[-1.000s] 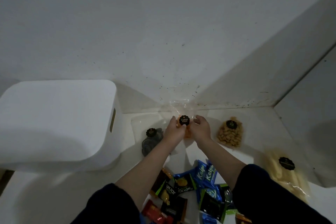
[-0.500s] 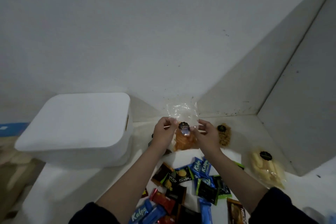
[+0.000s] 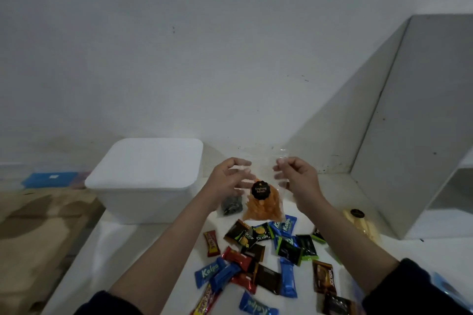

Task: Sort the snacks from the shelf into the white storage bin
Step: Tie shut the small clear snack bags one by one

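Head view looks down on a white surface (image 3: 122, 258) that ends at a wall behind and at a grey panel (image 3: 409, 135) on the right; its left edge drops to a brown floor (image 3: 38, 233). At back left stands the white bin (image 3: 146, 181), lid on, with bare surface in front of it. Both hands are raised over the middle, well right of the bin: the left hand (image 3: 227, 181) and right hand (image 3: 298, 179) each pinch a top corner of a clear bag (image 3: 263, 202) of orange chips, which hangs between them just above the surface. A dark bag (image 3: 231, 206) lies under the left wrist, a pale bag (image 3: 363, 225) near the panel. Small wrapped snacks (image 3: 266, 261) crowd the near surface between the forearms.
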A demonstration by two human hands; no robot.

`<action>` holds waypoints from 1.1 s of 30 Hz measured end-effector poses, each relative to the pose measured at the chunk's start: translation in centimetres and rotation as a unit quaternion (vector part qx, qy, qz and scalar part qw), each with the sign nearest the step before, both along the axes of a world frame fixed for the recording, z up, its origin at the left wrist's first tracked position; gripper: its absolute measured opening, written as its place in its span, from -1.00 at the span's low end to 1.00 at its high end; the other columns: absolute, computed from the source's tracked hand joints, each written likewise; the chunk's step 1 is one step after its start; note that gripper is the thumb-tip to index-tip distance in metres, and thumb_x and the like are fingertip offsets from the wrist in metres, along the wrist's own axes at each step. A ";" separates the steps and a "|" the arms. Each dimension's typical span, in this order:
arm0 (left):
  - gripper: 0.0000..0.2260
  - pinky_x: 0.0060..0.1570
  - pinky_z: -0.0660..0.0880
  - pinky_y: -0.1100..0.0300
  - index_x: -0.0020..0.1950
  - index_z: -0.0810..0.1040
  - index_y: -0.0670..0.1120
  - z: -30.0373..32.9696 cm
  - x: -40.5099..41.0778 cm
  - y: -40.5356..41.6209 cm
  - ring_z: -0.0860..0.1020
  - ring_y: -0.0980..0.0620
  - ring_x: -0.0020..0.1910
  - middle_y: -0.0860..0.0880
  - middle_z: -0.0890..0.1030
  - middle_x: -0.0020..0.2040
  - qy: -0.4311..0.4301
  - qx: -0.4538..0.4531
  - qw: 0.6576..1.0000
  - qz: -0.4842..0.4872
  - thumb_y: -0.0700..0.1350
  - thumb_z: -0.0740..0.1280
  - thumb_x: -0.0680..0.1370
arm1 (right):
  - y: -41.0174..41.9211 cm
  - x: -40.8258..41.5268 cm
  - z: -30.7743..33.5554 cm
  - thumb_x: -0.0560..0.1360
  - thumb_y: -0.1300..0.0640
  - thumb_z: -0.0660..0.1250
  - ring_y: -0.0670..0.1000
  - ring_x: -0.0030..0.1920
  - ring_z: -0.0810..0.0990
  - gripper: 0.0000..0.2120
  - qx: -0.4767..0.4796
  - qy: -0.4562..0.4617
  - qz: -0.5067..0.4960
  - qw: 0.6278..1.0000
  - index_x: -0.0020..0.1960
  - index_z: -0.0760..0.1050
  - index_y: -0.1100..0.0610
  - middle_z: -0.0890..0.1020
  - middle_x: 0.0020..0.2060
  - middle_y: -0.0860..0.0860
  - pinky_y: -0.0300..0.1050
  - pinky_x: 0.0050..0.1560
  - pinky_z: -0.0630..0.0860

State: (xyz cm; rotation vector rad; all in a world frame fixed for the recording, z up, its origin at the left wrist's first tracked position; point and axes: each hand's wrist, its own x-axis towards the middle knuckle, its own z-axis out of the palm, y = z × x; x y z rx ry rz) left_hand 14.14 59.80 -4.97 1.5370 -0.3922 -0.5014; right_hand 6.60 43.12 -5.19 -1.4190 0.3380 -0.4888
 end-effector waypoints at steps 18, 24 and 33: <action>-0.91 -0.08 0.49 0.18 -0.08 0.59 -0.02 2.3 -3.7 0.5 0.64 0.16 -0.18 0.05 0.70 -0.22 -0.101 -0.038 0.992 0.072 -0.06 0.31 0.56 | 0.9 -3.9 1.6 0.52 0.17 0.34 -0.02 -0.32 0.60 -0.90 0.013 -0.031 -0.004 0.999 -0.18 0.54 0.14 0.64 -0.29 0.03 -0.07 -0.25 0.55; -0.88 -0.29 0.46 0.39 -0.15 0.54 -0.10 2.6 -4.3 0.0 0.63 0.23 -0.29 -0.11 0.65 -0.23 -0.133 -0.053 0.987 0.067 -0.19 0.28 0.57 | 0.2 -4.1 1.8 0.52 0.21 0.33 0.00 -0.26 0.58 -0.90 -0.014 -0.020 -0.008 1.000 -0.18 0.54 0.13 0.64 -0.25 0.04 -0.06 -0.21 0.52; -0.82 -0.12 0.50 0.39 -0.23 0.57 -0.07 2.4 -4.2 0.2 0.60 0.08 -0.15 -0.03 0.63 -0.22 -0.188 -0.040 0.979 0.059 -0.25 0.30 0.55 | 0.0 -3.6 2.7 0.46 0.11 0.42 -0.17 -0.07 0.60 -0.86 -0.276 -0.016 0.034 0.961 0.02 0.58 0.05 0.65 -0.10 -0.08 -0.43 -0.12 0.47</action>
